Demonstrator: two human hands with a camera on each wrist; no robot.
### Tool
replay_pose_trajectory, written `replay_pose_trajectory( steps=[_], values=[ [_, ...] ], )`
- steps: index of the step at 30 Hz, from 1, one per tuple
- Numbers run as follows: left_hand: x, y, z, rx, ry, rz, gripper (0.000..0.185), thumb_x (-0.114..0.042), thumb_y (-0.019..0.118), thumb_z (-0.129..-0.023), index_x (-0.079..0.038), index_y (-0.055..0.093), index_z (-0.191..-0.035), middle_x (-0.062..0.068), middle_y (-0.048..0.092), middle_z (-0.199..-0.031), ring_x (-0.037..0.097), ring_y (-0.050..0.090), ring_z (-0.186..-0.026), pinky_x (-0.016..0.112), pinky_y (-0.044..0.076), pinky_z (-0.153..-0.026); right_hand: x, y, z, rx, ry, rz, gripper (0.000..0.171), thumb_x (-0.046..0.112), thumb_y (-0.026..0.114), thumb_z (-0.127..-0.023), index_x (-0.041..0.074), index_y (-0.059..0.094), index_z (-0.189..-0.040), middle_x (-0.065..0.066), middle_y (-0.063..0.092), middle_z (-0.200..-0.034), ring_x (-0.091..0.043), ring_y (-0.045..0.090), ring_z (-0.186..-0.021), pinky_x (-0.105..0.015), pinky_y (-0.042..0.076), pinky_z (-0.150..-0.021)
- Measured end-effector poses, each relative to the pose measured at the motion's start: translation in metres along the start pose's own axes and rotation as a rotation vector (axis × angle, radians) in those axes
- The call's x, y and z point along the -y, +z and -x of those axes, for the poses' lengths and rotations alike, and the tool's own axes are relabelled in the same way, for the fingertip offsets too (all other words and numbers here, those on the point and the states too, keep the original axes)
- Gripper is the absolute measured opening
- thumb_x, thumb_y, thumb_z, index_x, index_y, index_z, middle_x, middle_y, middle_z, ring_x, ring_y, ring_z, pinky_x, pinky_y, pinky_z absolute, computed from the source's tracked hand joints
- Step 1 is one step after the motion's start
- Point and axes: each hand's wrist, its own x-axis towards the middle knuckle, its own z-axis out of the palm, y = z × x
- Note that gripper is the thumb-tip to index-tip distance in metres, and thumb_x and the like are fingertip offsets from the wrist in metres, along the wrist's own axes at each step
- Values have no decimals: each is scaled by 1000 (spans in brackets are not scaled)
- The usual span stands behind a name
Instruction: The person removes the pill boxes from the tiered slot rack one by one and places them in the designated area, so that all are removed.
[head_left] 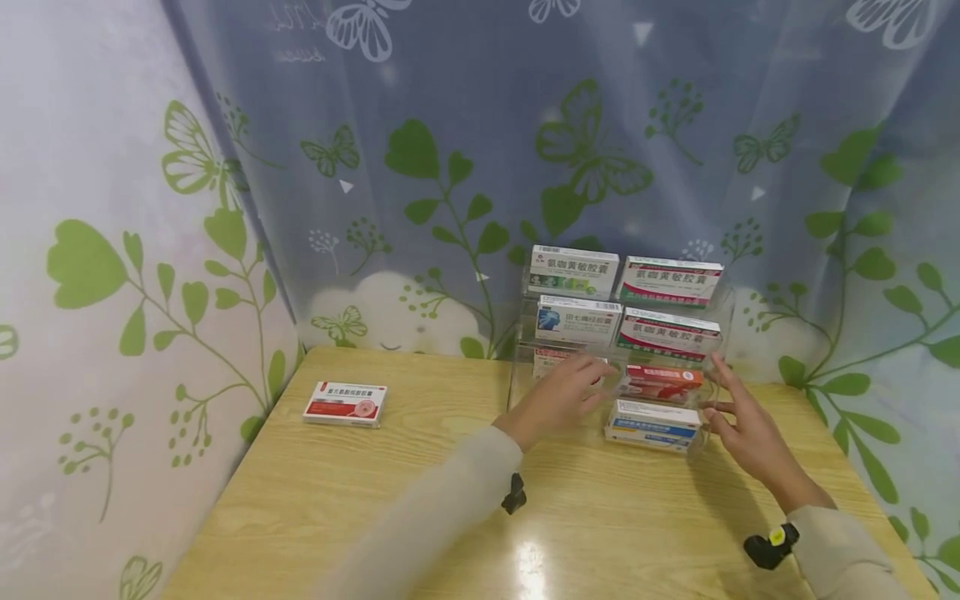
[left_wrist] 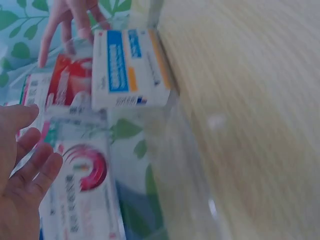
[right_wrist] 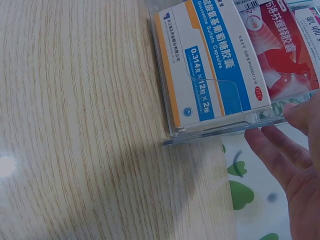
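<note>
Both grips are spread, holding nothing: my left hand (head_left: 558,396) reaches into the clear rack (head_left: 716,333) on the counter (head_left: 375,492), my right hand (head_left: 742,425) beside its wall. Only the right wrist view reads "Glucosamine Sulfate Capsules" on the blue-and-orange box (right_wrist: 210,60).

A clear tiered rack (head_left: 720,333) stands upright, medicine boxes lying flat in its steps. Its right wall touches the right hand's fingertips (head_left: 718,363). A blue-and-orange box (head_left: 651,423) sits in the lowest step, just beside those fingertips; the red box (head_left: 663,382) (one step up) lies between both hands' fingers.
</note>
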Motion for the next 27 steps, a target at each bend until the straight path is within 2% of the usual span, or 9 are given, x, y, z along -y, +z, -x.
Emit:
replay_pose_trajectory(
  steps=[4,8,12,16,20,27],
  values=[
    [-7,20,-3,15,7,-32,41,-29,63,-113,-20,60,-153,-3,64,-149,15,60,-140,25,46,-122,0,0,0,-2,4,16,95,-11,56,-107,22,3,-177,-43,34,-164,-65,63,-120,-15,62,-77],
    [-11,36,-2,14,54,-91,41,-29,63,-113,-19,62,-153,-2,63,-152,15,58,-142,23,46,-121,0,0,0,-3,6,14,94,-10,57,-107,21,3,-177,-43,34,-164,-66,63,-120,-18,64,-76],
    [-12,52,-2,-31,107,-181,38,-28,67,-111,-19,68,-148,-2,65,-147,13,62,-137,22,48,-119,0,0,-1,-3,-2,4,94,-11,58,-107,19,4,-177,-44,34,-164,-68,62,-119,-22,65,-76],
    [-12,64,-2,-85,128,-240,36,-27,71,-109,-20,71,-144,-3,67,-142,11,64,-134,20,49,-117,0,1,-1,0,-7,-4,95,-12,58,-106,19,3,-177,-44,35,-164,-68,62,-119,-25,67,-76],
    [-14,68,-2,-119,120,-225,32,-25,73,-107,-20,73,-139,-3,67,-138,10,66,-128,17,50,-113,1,1,-1,-3,-7,-3,95,-13,58,-106,19,3,-177,-44,35,-164,-68,62,-119,-24,67,-76],
    [-14,69,-1,-139,75,-106,28,-19,71,-108,-18,73,-136,-3,67,-131,10,66,-123,13,50,-111,0,0,-1,-4,-1,10,95,-14,57,-105,16,4,-177,-45,35,-163,-68,63,-119,-24,66,-77]
  ],
)
